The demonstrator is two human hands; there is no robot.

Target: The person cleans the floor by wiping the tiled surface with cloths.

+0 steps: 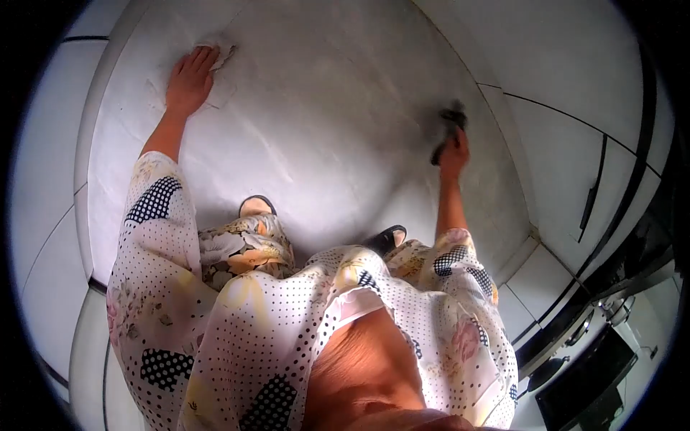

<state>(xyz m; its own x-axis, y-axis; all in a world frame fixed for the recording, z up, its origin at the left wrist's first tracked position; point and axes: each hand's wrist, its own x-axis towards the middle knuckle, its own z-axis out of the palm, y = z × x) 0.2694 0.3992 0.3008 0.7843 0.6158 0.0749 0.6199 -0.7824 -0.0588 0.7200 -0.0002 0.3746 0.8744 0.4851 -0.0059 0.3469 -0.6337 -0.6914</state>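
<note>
My left hand [190,85] reaches to the upper left of the floor [309,122], its fingers pressed together over a crumpled white cloth [223,56] that lies against the tiles. Part of the cloth is hidden beneath the fingers. On the right, my right hand [454,154] is closed around a black object [453,115], which sticks out above the fingers and below them. It looks blurred, and its kind cannot be made out. A dark shadow spreads over the floor beside it.
My feet, in a dark left sandal [263,200] and a dark right sandal [394,234], are on the floor. White cabinet fronts [50,136] border the left side, and more white cabinets [568,151] the right. Dark pans [544,373] show at lower right.
</note>
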